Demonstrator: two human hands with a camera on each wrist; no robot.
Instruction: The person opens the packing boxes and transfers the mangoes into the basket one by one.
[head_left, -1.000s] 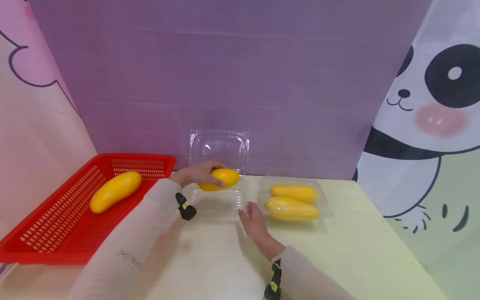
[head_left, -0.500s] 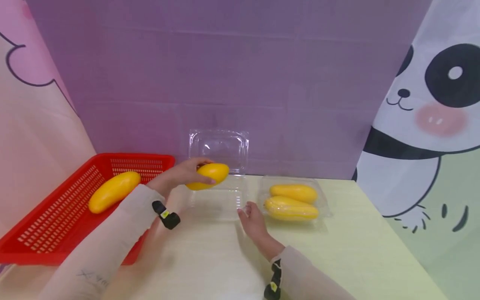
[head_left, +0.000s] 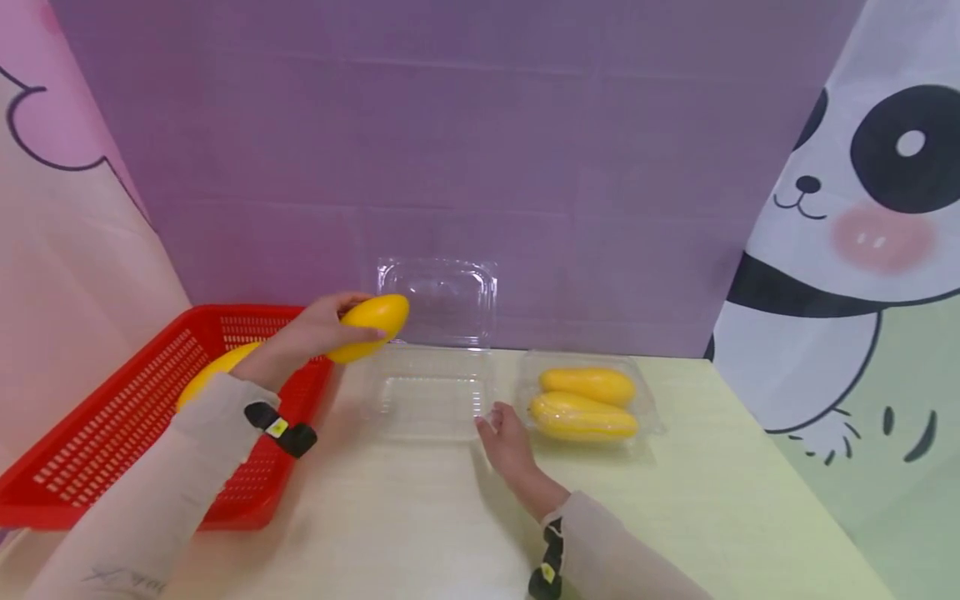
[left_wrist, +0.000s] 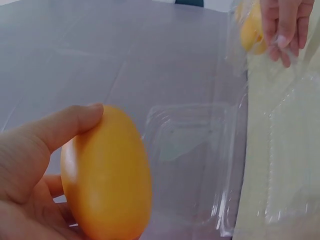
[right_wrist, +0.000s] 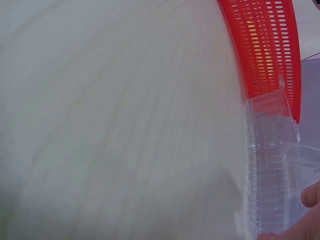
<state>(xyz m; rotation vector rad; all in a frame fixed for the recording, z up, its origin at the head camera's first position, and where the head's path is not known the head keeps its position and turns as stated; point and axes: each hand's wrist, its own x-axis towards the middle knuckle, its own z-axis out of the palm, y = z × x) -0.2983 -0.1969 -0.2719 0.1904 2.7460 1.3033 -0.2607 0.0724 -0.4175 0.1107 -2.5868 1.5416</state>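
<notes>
The left arm [head_left: 161, 475] hides part of the yellow fruit [head_left: 206, 377] in the basket [head_left: 243, 514]; the sleeve scrawl [head_left: 123, 577] is too blurred to read. The right wrist view cuts off the right hand [right_wrist: 302, 222].

A purple wall [head_left: 480, 142] stands behind the table [head_left: 720, 483]; a printed panda [head_left: 877, 250] is on the right, a pinkish panel [head_left: 75, 258] on the left.

Booth [head_left: 465, 150] around a table [head_left: 405, 521], panda-printed wall [head_left: 806, 354]
</notes>
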